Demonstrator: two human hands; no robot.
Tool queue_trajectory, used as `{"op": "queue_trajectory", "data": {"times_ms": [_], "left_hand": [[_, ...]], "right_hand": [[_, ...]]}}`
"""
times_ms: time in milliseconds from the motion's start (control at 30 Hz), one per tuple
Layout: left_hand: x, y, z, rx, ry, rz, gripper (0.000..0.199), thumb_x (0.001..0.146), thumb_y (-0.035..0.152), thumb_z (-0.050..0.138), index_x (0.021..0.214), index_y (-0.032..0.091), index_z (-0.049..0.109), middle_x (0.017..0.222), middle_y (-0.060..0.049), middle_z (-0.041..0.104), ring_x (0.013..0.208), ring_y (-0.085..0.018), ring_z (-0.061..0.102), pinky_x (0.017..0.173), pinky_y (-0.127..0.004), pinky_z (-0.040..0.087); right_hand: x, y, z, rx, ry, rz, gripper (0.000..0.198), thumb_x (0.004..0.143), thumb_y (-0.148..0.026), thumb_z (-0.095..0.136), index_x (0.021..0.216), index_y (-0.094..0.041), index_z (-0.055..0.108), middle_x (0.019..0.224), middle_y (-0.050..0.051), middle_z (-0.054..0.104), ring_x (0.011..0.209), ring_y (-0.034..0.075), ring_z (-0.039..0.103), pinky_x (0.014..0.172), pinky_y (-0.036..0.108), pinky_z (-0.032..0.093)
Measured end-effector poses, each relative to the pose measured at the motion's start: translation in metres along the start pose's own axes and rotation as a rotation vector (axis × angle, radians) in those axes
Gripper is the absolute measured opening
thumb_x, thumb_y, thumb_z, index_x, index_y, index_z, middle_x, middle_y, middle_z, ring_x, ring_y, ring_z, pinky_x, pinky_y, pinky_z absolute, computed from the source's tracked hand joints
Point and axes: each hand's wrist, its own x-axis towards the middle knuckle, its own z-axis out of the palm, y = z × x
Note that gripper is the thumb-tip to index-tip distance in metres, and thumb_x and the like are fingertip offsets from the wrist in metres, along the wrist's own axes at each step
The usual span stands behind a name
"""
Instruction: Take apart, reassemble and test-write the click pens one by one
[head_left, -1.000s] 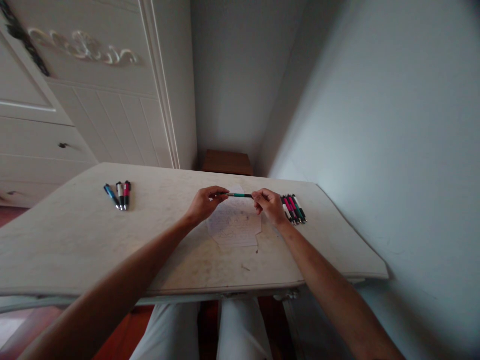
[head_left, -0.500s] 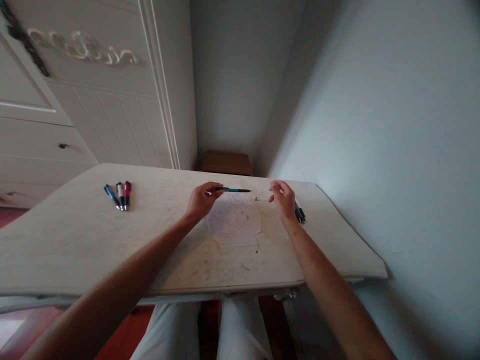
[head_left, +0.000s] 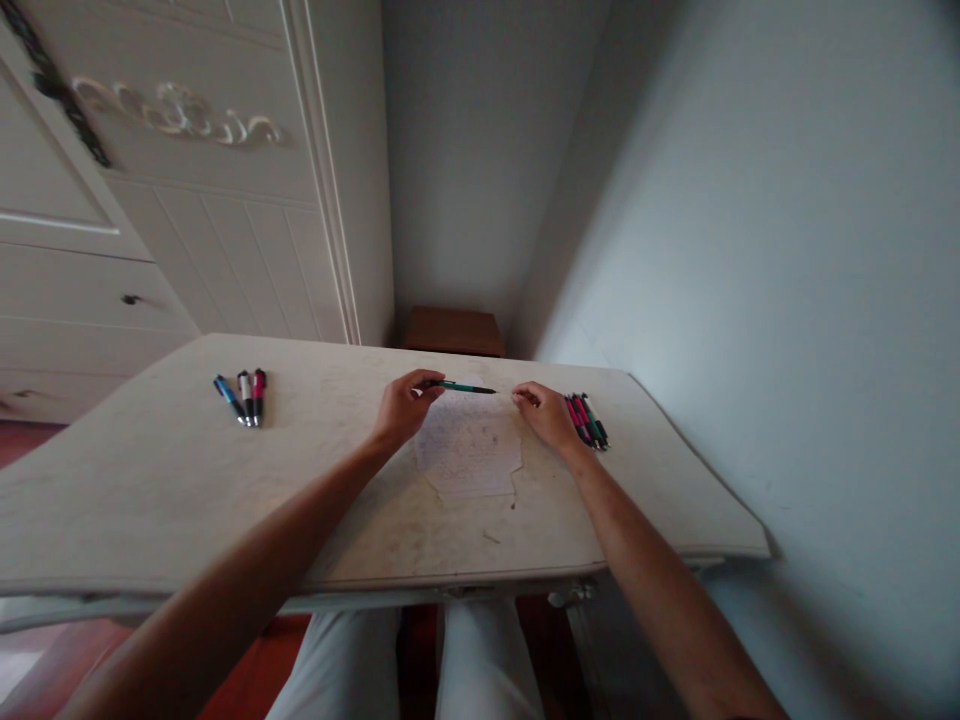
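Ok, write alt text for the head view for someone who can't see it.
A person's left hand holds a green-and-black pen over a paper sheet on a pale table; the right hand is close but not touching it. Three pens lie to the left, and a cluster of pens lies to the right.

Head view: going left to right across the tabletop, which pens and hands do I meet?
Blue pen, white pen, pink pen, left hand, held green pen, right hand, group of pens.
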Motion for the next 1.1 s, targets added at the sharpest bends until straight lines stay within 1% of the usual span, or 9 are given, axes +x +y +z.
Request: {"op": "queue_trajectory", "data": {"times_ms": [100,167,267,433,633,867,1100], "left_hand": [[0.001,-0.001,0.001,0.000,0.012,-0.006,0.016,0.075,0.025,0.067,0.088,0.017,0.072,0.086,-0.004,0.073,0.068,-0.015,0.062,0.064,-0.026,0.049],[0.001,-0.001,0.001,-0.012,0.009,-0.004,0.017,0.074,0.024,0.067,0.089,0.017,0.072,0.087,-0.004,0.073,0.068,-0.015,0.062,0.063,-0.026,0.049],[0.001,-0.001,0.001,-0.028,0.008,-0.001,0.018,0.074,0.026,0.066,0.090,0.018,0.072,0.086,-0.004,0.073,0.068,-0.015,0.062,0.062,-0.026,0.049],[0.000,-0.002,0.002,-0.022,0.006,0.005,0.019,0.075,0.026,0.066,0.090,0.017,0.072,0.085,-0.005,0.073,0.069,-0.016,0.062,0.062,-0.026,0.049],[0.000,-0.004,0.002,-0.028,-0.011,0.010,0.018,0.075,0.027,0.066,0.090,0.018,0.072,0.087,-0.005,0.073,0.067,-0.015,0.062,0.064,-0.027,0.050],[0.000,-0.001,0.000,-0.069,-0.022,0.007,0.021,0.075,0.031,0.067,0.090,0.017,0.072,0.086,-0.005,0.073,0.070,-0.016,0.064,0.067,-0.028,0.053],[0.001,-0.006,0.001,-0.146,-0.017,-0.033,0.028,0.073,0.034,0.067,0.094,0.016,0.072,0.084,-0.006,0.073,0.069,-0.016,0.063,0.064,-0.028,0.052]], "right_hand": [[0.000,-0.006,0.003,0.226,0.002,0.073,0.018,0.077,-0.033,0.061,0.087,-0.018,0.066,0.076,0.003,0.069,0.062,0.016,0.065,0.062,0.029,0.051],[-0.001,-0.011,0.005,0.318,-0.011,0.090,0.021,0.075,-0.035,0.065,0.086,-0.018,0.065,0.077,0.003,0.069,0.062,0.016,0.066,0.062,0.028,0.052],[-0.002,-0.016,0.007,0.395,-0.036,0.105,0.024,0.073,-0.038,0.070,0.085,-0.018,0.065,0.077,0.003,0.069,0.064,0.017,0.069,0.064,0.029,0.052],[-0.002,-0.018,0.008,0.533,-0.070,0.152,0.032,0.069,-0.044,0.074,0.085,-0.018,0.064,0.080,0.004,0.071,0.065,0.018,0.070,0.062,0.029,0.053],[-0.003,-0.016,0.009,0.595,-0.110,0.183,0.033,0.069,-0.043,0.076,0.086,-0.017,0.065,0.080,0.004,0.073,0.066,0.018,0.071,0.062,0.027,0.052],[-0.003,-0.018,0.010,0.646,-0.112,0.230,0.033,0.068,-0.042,0.077,0.086,-0.018,0.065,0.082,0.004,0.074,0.065,0.017,0.071,0.056,0.024,0.048],[-0.004,-0.022,0.010,0.713,-0.146,0.307,0.035,0.065,-0.041,0.080,0.086,-0.019,0.064,0.084,0.004,0.074,0.067,0.017,0.071,0.057,0.024,0.049]]}}
